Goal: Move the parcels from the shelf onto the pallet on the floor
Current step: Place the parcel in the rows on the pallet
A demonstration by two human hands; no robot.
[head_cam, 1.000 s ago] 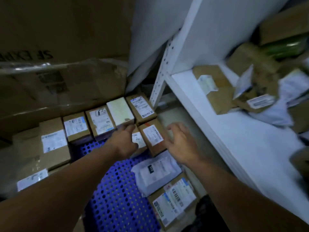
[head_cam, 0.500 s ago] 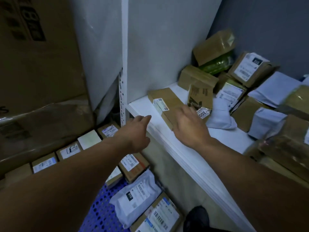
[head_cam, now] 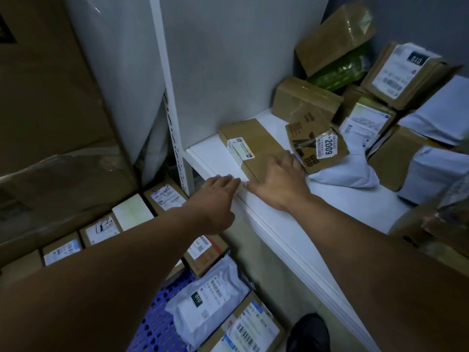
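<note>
A flat brown parcel (head_cam: 256,141) lies at the left end of the white shelf (head_cam: 291,224). Its long axis runs along the front edge. The right hand (head_cam: 279,181) rests flat on it, fingers spread, not gripping. The left hand (head_cam: 215,191) reaches alongside, open and empty. Piled parcels (head_cam: 375,118) wait behind; delivered boxes (head_cam: 101,228) sit on the blue pallet (head_cam: 157,329) below.
</note>
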